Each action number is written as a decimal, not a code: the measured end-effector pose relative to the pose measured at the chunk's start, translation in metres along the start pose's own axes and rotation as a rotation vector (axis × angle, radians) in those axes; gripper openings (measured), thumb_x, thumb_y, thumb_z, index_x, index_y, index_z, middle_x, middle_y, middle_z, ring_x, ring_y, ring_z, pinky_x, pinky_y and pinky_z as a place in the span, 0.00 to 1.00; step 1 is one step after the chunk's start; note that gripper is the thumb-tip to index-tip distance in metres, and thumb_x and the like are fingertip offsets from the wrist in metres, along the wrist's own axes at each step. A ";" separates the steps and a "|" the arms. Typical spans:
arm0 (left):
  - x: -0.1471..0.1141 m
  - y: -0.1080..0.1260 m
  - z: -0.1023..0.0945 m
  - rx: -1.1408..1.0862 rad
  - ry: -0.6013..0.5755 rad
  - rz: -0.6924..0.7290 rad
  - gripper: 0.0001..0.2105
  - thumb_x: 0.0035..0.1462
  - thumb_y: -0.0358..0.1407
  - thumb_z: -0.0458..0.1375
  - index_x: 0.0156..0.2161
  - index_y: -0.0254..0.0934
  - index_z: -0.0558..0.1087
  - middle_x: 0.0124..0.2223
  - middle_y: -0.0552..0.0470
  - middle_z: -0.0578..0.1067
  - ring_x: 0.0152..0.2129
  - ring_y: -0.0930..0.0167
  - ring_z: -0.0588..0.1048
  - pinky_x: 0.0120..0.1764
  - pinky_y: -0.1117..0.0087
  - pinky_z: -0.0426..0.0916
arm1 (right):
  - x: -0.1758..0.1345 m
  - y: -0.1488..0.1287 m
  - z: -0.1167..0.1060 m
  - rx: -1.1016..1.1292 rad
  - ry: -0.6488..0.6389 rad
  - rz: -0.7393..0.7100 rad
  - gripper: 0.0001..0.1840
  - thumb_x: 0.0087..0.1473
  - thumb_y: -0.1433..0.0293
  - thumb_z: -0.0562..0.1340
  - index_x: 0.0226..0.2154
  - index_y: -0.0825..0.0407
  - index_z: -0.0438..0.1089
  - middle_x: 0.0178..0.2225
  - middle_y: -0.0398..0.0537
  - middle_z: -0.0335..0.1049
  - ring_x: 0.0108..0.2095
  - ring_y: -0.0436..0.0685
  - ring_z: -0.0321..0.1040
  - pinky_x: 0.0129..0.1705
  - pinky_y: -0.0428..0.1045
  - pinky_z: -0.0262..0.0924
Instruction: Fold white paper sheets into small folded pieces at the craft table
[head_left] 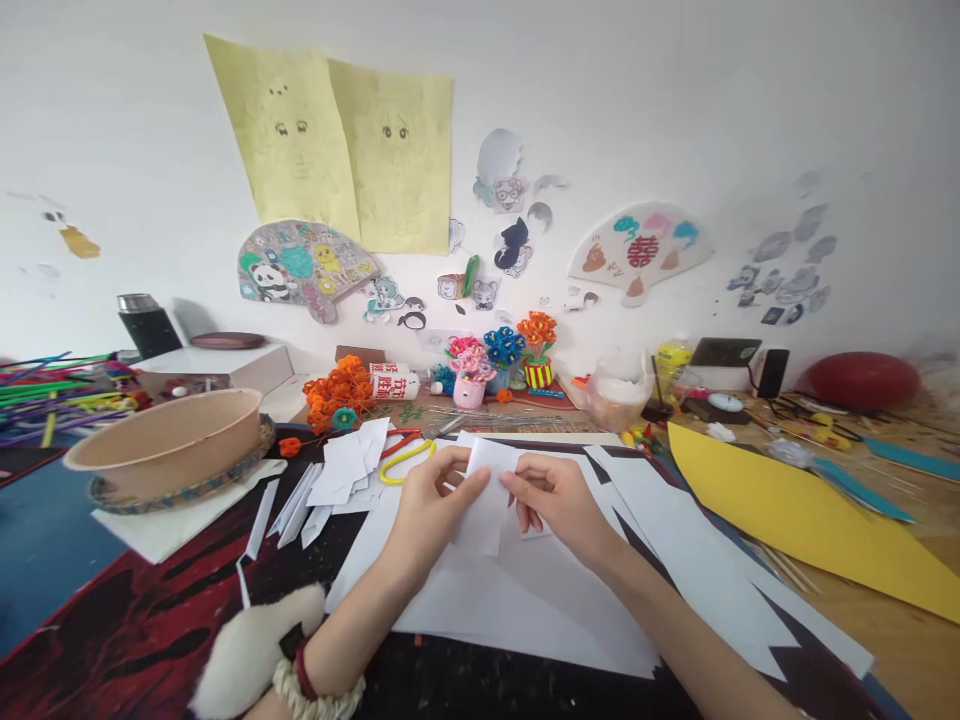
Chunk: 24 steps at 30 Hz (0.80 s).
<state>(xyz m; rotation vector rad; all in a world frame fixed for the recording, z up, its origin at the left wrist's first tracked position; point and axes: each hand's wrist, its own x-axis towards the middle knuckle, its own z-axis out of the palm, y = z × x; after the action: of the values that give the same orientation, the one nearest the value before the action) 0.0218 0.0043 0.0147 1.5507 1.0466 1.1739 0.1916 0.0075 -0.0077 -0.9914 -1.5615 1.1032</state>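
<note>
A small folded piece of white paper (486, 515) stands upright between my two hands, above large white sheets (555, 620). My left hand (431, 505) pinches it on its left side, thumb across the front. At its upper right edge, my right hand (553, 495) has thumb and index finger closed on the paper, with the other fingers curled below. Left of my hands lies a pile of small white paper pieces (346, 470), with several folded strips (296, 505) beside it. A yellow loop handle (405, 462), seemingly of scissors, lies just behind my left hand.
A beige basin (169, 430) stands at left. A white plush thing (251, 650) is near my left forearm. Pipe-cleaner flowers (504, 347) in pots line the wall, orange ones (337, 395) lying nearby. Yellow paper (810, 515) and white cut sheets (682, 540) lie at right.
</note>
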 end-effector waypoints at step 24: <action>-0.003 0.007 0.000 0.163 0.078 0.061 0.18 0.57 0.43 0.53 0.21 0.33 0.68 0.23 0.54 0.67 0.20 0.75 0.60 0.22 0.77 0.55 | -0.005 -0.009 0.001 0.094 -0.094 -0.028 0.20 0.56 0.57 0.60 0.22 0.55 0.65 0.18 0.45 0.70 0.20 0.52 0.71 0.22 0.45 0.65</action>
<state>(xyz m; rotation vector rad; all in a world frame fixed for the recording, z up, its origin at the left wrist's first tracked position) 0.0218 -0.0002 0.0203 1.6844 1.1786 1.2249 0.1908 0.0004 -0.0009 -0.8628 -1.5783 1.2075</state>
